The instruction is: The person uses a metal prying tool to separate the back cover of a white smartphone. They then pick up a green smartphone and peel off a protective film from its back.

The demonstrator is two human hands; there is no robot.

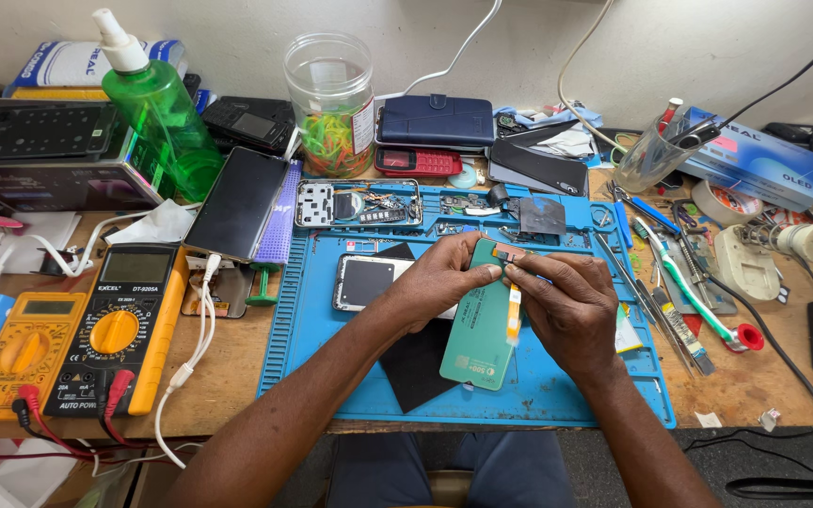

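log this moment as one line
left hand: grips green panel top edge | right hand: pinches orange strip on panel | surface: blue mat

Green panel (478, 343) over a blue mat (557, 395).

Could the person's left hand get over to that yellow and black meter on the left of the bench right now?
Probably yes, once it lets go. The left hand is pinching the top of the green panel together with the right hand. Between it and the meter lie only the blue mat and a low white cable.
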